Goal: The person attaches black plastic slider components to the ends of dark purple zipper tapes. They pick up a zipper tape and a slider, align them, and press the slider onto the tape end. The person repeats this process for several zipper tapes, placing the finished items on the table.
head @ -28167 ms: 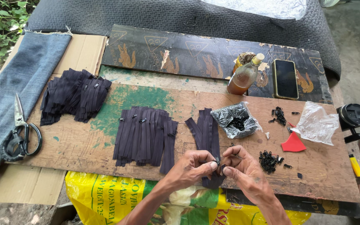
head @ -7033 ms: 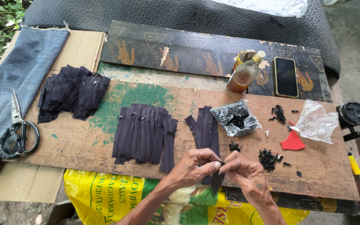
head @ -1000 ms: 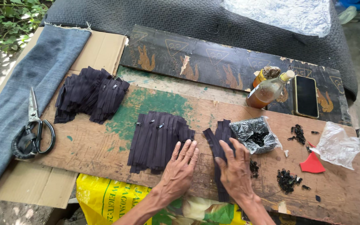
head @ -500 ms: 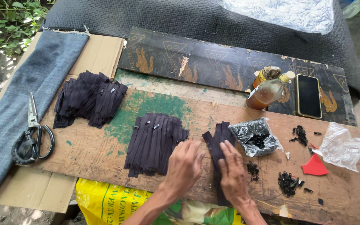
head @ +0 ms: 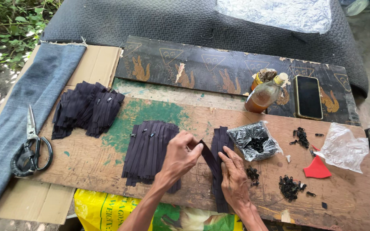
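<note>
— Where is the zipper strip, and who has it?

— The dark zipper strip [head: 205, 150] lies slanted on the wooden table [head: 86, 164], between the middle stack of zippers [head: 148, 150] and the small pile of strips [head: 220, 164] under the right hand. The left hand [head: 180, 155] holds its upper end: the fingers [head: 195, 148] are pressed together on the strip, the thumb side turned to the camera, the wrist bent a little, and the forearm comes up from the lower edge.

— And the right hand?

— The right hand [head: 234, 177] lies flat, palm down, on the small pile. Its fingers are stretched and a little apart, pointing away from the person, and they grip nothing. The index tip is just beside the held strip.

— What is around them?

— Just right of the right hand are some small black sliders [head: 252, 174] and a clear bag of black parts [head: 254, 141]. Farther right lie another heap of sliders [head: 291, 187], a red piece [head: 317, 168] and a crumpled clear bag [head: 343, 147]. Behind stand an amber bottle [head: 265, 93] and a dark phone [head: 308, 96] on a black board [head: 185, 68]. Far left are a second stack of zippers [head: 86, 110], a pair of scissors [head: 31, 147] and blue denim cloth [head: 26, 111].
</note>
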